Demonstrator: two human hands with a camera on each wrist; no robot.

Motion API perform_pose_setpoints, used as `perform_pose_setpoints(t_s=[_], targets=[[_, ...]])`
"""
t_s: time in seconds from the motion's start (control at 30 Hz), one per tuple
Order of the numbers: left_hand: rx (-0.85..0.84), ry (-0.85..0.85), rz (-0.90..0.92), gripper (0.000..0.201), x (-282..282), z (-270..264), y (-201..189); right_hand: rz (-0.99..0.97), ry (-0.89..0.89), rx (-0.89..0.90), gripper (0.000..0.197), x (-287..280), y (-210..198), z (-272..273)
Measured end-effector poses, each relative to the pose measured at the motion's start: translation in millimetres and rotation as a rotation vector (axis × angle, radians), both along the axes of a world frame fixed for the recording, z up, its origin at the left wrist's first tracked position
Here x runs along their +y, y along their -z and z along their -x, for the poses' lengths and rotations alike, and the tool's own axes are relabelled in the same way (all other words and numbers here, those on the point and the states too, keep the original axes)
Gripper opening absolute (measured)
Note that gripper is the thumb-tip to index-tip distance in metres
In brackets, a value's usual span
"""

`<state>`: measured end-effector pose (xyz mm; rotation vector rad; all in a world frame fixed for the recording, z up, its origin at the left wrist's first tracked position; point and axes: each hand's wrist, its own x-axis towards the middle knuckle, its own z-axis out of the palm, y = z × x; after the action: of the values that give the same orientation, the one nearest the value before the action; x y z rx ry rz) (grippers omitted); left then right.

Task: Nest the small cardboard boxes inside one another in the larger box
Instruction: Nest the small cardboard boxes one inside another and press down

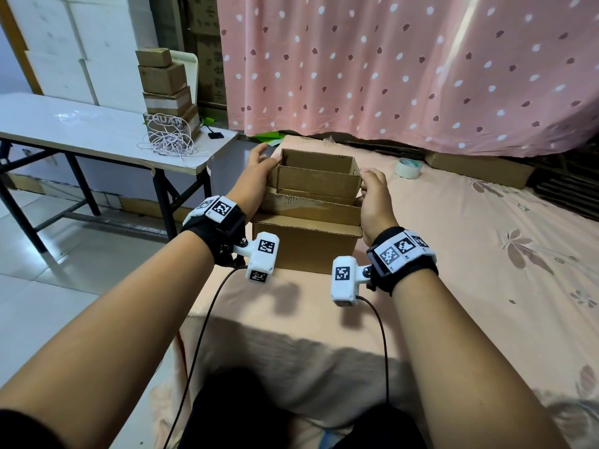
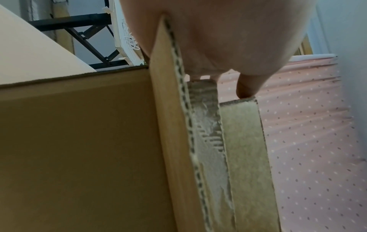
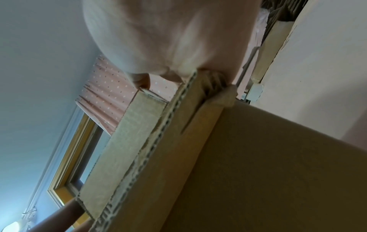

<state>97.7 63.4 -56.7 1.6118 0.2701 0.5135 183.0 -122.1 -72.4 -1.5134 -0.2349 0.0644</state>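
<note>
Left hand [image 1: 256, 179], right hand [image 1: 372, 199], half-hidden small box [image 1: 319, 181]

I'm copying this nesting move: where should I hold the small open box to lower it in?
Likely its two short end walls, one hand from each side, as the left hand and right hand do: the small box is upright, open-topped, over the larger box.

a cardboard box [image 1: 171, 124] at the foot of a stack on the white bench [image 1: 81, 131] bears pale capital letters that read "zhuan"; the end of the word is hidden behind a tangle of white cord [image 1: 168, 144]. tall cartons [image 1: 212, 69] standing behind the bench carry dark printed characters, too blurred to read. the white wrist units [image 1: 264, 254] and the wrist bands [image 1: 400, 249] show square black-and-white coded markers.
</note>
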Motion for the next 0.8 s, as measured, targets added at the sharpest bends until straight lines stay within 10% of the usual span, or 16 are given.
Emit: perform_pose_setpoints(t_s=[0.8], targets=[[0.062, -0.009, -0.093, 0.070, 6.3, 3.0, 8.1, 0.223, 0.048, -0.026, 0.063, -3.8, -0.7, 2.7]])
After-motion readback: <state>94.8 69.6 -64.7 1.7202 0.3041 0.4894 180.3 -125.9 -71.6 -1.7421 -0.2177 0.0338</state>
